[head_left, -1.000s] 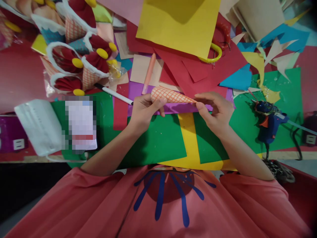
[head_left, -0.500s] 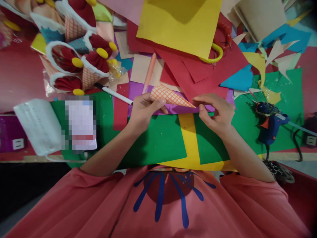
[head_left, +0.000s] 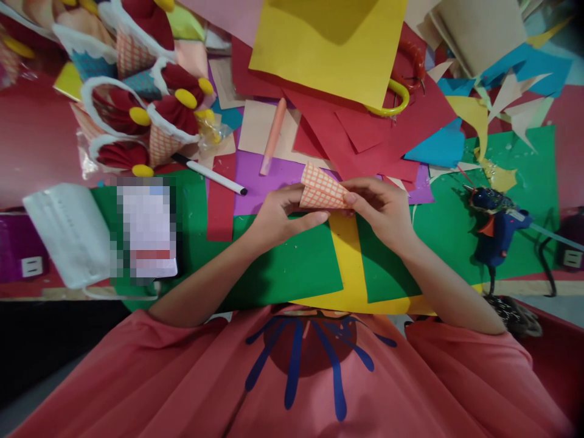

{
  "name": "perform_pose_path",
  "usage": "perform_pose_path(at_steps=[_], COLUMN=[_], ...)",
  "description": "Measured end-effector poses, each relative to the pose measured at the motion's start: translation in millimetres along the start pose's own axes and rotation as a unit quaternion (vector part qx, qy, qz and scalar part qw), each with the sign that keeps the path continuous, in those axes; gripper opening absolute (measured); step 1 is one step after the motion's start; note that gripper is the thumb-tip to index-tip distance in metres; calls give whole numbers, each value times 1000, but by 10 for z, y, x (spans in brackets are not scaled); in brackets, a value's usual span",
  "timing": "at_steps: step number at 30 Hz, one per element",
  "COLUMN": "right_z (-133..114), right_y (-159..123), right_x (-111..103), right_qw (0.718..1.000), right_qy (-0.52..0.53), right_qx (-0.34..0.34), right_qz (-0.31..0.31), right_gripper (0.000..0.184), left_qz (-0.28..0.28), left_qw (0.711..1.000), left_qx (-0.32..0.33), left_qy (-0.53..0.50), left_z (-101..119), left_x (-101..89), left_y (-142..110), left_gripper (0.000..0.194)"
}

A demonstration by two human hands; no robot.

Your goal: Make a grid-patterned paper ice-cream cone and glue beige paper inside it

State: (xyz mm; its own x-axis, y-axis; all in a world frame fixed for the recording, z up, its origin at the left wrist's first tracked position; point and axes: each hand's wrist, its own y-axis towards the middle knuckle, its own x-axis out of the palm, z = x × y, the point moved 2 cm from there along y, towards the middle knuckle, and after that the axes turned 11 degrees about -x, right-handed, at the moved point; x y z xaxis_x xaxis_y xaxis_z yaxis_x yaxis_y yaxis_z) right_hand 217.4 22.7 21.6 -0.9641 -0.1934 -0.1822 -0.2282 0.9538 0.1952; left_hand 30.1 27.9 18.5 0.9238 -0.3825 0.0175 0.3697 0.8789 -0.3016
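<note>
- The right hand (head_left: 387, 210) pinches the narrow end of an orange-checked cone (head_left: 325, 187) between thumb and fingers.
- The left hand (head_left: 276, 216) is at the cone's wide left end, its thumb spread below and apart from its other fingers, which reach partly behind the cone; whether they press on it, I cannot tell.
- The cone is held above the middle of the bench (head_left: 27, 146), its wide end to the left.
- Just beyond the hands, a peach stick (head_left: 274, 137) and a white pen (head_left: 216, 176) lie on coloured sheets.
- At far left sit white-rimmed cones (head_left: 173, 128) with dark red filling and yellow ovals.
- Near left, a white box (head_left: 70, 234) lies beside a pixelated phone (head_left: 150, 231).
- On the right, a blue glue gun (head_left: 495, 237) rests on a green sheet (head_left: 533, 213).
- At the far side, a yellow sheet (head_left: 323, 48) partly covers a yellow handle (head_left: 399, 100).
</note>
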Motion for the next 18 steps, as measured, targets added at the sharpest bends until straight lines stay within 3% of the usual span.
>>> perform_pose_path(at_steps=[7, 18], right_z=[-25, -43], right_y=[-67, -88], right_x=[92, 152], right_qw=[995, 988], right_qy=[-94, -133], right_qx=[-33, -79], right_qz=[-28, -18], right_gripper=[25, 19], left_qz=[68, 71], left_qw=[995, 993], left_qx=[-62, -62], left_qy=[-33, -71], left_z=[-12, -46], left_x=[21, 34], left_y=[12, 10], left_gripper=[32, 28])
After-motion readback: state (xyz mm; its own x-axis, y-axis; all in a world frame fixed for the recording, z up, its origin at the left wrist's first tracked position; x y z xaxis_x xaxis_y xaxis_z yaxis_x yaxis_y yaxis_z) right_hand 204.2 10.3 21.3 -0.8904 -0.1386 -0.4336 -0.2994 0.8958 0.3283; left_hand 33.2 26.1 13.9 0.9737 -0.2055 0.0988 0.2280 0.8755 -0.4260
